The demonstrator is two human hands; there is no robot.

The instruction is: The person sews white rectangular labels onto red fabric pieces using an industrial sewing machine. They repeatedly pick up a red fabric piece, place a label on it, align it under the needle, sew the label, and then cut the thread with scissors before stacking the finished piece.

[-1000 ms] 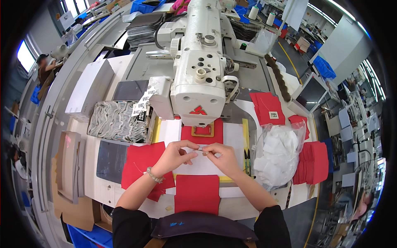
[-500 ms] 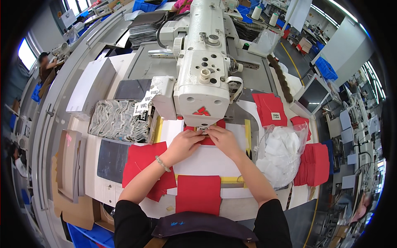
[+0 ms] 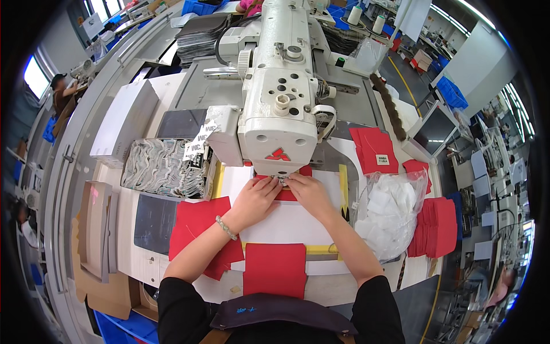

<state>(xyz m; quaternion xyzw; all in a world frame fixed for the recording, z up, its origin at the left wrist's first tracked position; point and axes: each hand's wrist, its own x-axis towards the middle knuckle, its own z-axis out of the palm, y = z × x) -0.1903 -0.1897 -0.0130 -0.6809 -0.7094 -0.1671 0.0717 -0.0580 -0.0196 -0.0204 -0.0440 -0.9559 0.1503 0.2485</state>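
Under the head of a white sewing machine (image 3: 279, 109), a small pale label with dark print (image 3: 282, 181) lies on a piece of red fabric (image 3: 286, 195). My left hand (image 3: 256, 198) comes in from the left, its fingers close together and their tips at the label's left edge. From the other side my right hand (image 3: 307, 193) has its fingertips on the label's right edge. Both hands keep the label between them against the fabric. Their thumbs are partly hidden, and the machine head covers the far part of the fabric.
Red fabric pieces lie at left (image 3: 200, 221), in front of me (image 3: 275, 269) and stacked at right (image 3: 438, 228). A box of labels (image 3: 166, 169) stands left of the machine. At right are a clear bag of white pieces (image 3: 389, 212) and a screen (image 3: 433, 131).
The label, tilted between my fingertips before, now lies flatter on the red fabric. My left hand has flattened and its fingers have drawn together. My right hand has barely moved.
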